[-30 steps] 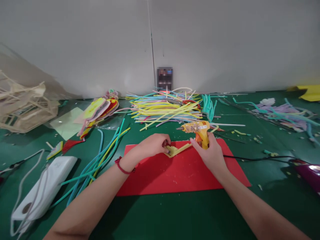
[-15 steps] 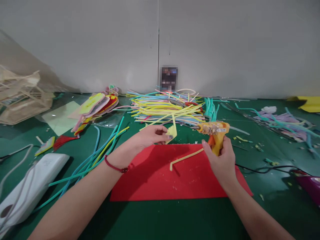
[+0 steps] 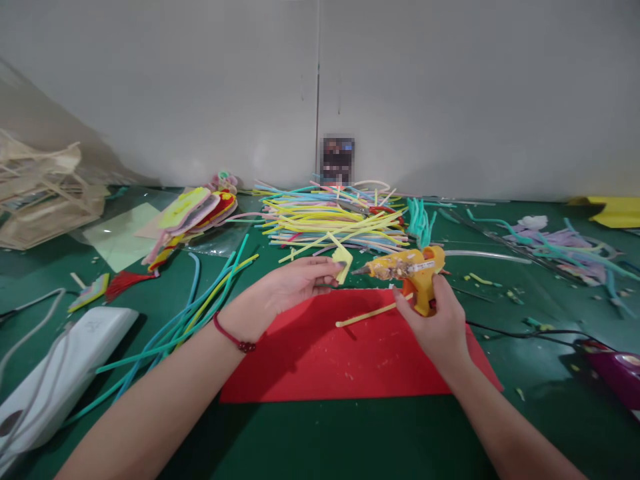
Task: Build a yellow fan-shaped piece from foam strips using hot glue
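My left hand (image 3: 295, 283) pinches a small yellow foam piece (image 3: 343, 258) with a strip sticking up, held just above the far edge of a red sheet (image 3: 350, 360). My right hand (image 3: 433, 320) grips an orange-yellow glue gun (image 3: 405, 269) by its handle. The gun's nozzle points left and sits a short way from the foam piece. A loose yellow foam strip (image 3: 373, 312) hangs from my right fingers over the red sheet.
A heap of coloured foam strips (image 3: 333, 220) lies behind the red sheet. Long teal and yellow strips (image 3: 200, 313) run at the left beside a white device (image 3: 60, 380). Stacked coloured cut-outs (image 3: 193, 213) lie back left. A black cord (image 3: 525, 332) leads right.
My left hand lifted the yellow foam piece off the red sheet and turned it. My right hand raised the glue gun and brought its nozzle leftward, close to the piece.
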`<act>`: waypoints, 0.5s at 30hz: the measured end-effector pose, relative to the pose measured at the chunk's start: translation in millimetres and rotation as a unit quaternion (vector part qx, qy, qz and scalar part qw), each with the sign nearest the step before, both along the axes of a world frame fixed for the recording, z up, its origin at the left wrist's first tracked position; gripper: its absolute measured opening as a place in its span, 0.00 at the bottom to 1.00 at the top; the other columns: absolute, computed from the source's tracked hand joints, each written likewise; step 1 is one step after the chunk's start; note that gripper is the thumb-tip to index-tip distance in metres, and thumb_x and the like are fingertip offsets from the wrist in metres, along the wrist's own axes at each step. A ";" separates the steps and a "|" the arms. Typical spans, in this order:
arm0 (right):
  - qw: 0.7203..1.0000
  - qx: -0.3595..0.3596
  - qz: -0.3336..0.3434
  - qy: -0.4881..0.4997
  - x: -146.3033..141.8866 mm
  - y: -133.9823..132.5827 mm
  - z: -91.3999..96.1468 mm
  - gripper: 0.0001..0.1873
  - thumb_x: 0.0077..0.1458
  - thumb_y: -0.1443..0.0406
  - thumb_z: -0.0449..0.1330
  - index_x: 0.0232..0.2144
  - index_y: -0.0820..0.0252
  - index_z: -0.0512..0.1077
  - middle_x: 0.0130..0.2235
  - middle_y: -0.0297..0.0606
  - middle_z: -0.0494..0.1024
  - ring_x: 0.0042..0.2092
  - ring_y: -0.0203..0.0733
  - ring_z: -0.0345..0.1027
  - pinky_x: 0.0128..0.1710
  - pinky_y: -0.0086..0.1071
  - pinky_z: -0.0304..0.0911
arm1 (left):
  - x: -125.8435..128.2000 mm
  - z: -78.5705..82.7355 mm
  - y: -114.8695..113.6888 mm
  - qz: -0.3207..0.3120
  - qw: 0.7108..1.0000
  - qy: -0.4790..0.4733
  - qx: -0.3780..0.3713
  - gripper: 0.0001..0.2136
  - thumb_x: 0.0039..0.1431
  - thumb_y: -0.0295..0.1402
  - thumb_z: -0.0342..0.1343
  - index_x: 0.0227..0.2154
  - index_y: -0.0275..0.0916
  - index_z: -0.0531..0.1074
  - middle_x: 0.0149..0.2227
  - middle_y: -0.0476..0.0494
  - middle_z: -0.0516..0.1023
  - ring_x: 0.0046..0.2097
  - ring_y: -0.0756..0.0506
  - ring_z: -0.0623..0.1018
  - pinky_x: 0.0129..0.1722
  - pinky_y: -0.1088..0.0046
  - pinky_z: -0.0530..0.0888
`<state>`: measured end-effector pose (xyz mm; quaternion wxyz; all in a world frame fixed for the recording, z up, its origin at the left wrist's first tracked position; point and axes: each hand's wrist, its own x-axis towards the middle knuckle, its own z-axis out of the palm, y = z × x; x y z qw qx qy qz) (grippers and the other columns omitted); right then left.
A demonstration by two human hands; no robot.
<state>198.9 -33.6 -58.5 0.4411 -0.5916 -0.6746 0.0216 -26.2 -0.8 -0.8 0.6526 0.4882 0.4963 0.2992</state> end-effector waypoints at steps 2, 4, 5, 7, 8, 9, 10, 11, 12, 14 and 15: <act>1.000 0.011 0.009 -0.016 1.2 0.4 -1.4 0.14 0.50 0.55 0.60 0.30 0.57 0.62 0.26 0.32 0.61 0.27 0.38 0.58 0.24 0.32 0.57 | 0.7 -1.2 0.0 0.000 1.000 -0.012 0.002 0.07 0.60 0.34 0.52 0.34 0.36 0.72 0.33 0.42 0.76 0.36 0.47 0.76 0.38 0.69 0.74; 0.999 0.025 0.016 -0.026 1.9 0.8 -2.7 0.13 0.50 0.56 0.60 0.30 0.57 0.62 0.26 0.32 0.62 0.27 0.37 0.58 0.24 0.32 0.57 | 0.8 -4.0 1.0 0.018 0.997 -0.074 -0.030 0.06 0.57 0.34 0.56 0.30 0.36 0.71 0.30 0.45 0.74 0.33 0.49 0.75 0.36 0.71 0.73; 0.999 0.032 0.017 -0.029 2.2 1.0 -3.1 0.13 0.50 0.57 0.60 0.30 0.57 0.62 0.26 0.32 0.61 0.26 0.36 0.57 0.24 0.31 0.56 | 0.7 -5.3 1.6 0.029 0.992 -0.110 -0.052 0.06 0.54 0.33 0.59 0.28 0.36 0.71 0.28 0.47 0.73 0.31 0.50 0.74 0.35 0.73 0.73; 0.998 0.044 0.021 -0.035 2.4 1.3 -3.4 0.13 0.51 0.58 0.60 0.29 0.57 0.61 0.26 0.31 0.61 0.26 0.36 0.57 0.24 0.31 0.55 | 1.0 -6.9 2.5 0.047 0.980 -0.169 -0.092 0.07 0.50 0.31 0.63 0.25 0.36 0.70 0.25 0.50 0.71 0.29 0.52 0.72 0.33 0.76 0.71; 0.998 0.046 0.022 -0.036 2.3 1.4 -3.3 0.12 0.51 0.58 0.60 0.29 0.57 0.61 0.26 0.31 0.61 0.26 0.36 0.57 0.24 0.31 0.55 | 1.2 -6.9 2.6 0.051 0.976 -0.185 -0.106 0.08 0.48 0.30 0.64 0.24 0.36 0.69 0.25 0.51 0.70 0.28 0.53 0.71 0.32 0.77 0.71; 0.998 0.045 0.023 -0.037 2.3 1.5 -3.1 0.12 0.51 0.58 0.60 0.29 0.57 0.61 0.26 0.31 0.61 0.26 0.36 0.56 0.23 0.31 0.55 | 1.6 -6.4 2.5 0.055 0.973 -0.193 -0.117 0.08 0.48 0.30 0.64 0.24 0.37 0.69 0.24 0.51 0.70 0.27 0.53 0.70 0.31 0.77 0.70; 0.998 0.043 0.025 -0.035 2.2 1.5 -2.8 0.13 0.51 0.58 0.60 0.28 0.57 0.61 0.26 0.31 0.61 0.26 0.36 0.56 0.23 0.31 0.55 | 2.1 -5.5 2.2 0.059 0.970 -0.199 -0.128 0.08 0.48 0.29 0.64 0.23 0.37 0.69 0.24 0.51 0.69 0.27 0.53 0.70 0.30 0.78 0.70; 0.998 0.039 0.026 -0.033 2.1 1.5 -2.5 0.13 0.51 0.58 0.60 0.28 0.57 0.61 0.26 0.31 0.61 0.26 0.36 0.56 0.23 0.31 0.54 | 2.6 -4.4 1.9 0.063 0.968 -0.201 -0.138 0.07 0.48 0.29 0.64 0.23 0.37 0.69 0.24 0.51 0.69 0.27 0.53 0.70 0.30 0.78 0.69; 0.999 0.035 0.027 -0.030 2.1 1.5 -2.3 0.13 0.51 0.58 0.60 0.28 0.57 0.61 0.26 0.31 0.61 0.26 0.35 0.56 0.22 0.30 0.54 | 3.1 -3.1 1.5 0.067 0.966 -0.203 -0.146 0.07 0.48 0.29 0.64 0.23 0.37 0.69 0.24 0.51 0.70 0.27 0.53 0.70 0.29 0.78 0.69; 0.999 0.031 0.030 -0.028 2.2 1.4 -2.1 0.13 0.51 0.58 0.60 0.28 0.57 0.61 0.26 0.31 0.61 0.26 0.35 0.56 0.22 0.30 0.54 | 3.8 -1.1 0.7 0.073 0.964 -0.203 -0.156 0.07 0.48 0.28 0.64 0.23 0.37 0.69 0.24 0.51 0.70 0.27 0.53 0.70 0.30 0.78 0.69; 0.999 0.031 0.031 -0.028 2.3 1.4 -2.1 0.12 0.51 0.58 0.60 0.28 0.57 0.61 0.26 0.31 0.61 0.26 0.35 0.56 0.22 0.30 0.54 | 4.1 -0.4 0.3 0.074 0.964 -0.202 -0.158 0.07 0.49 0.28 0.63 0.23 0.37 0.69 0.24 0.50 0.70 0.27 0.53 0.71 0.30 0.78 0.69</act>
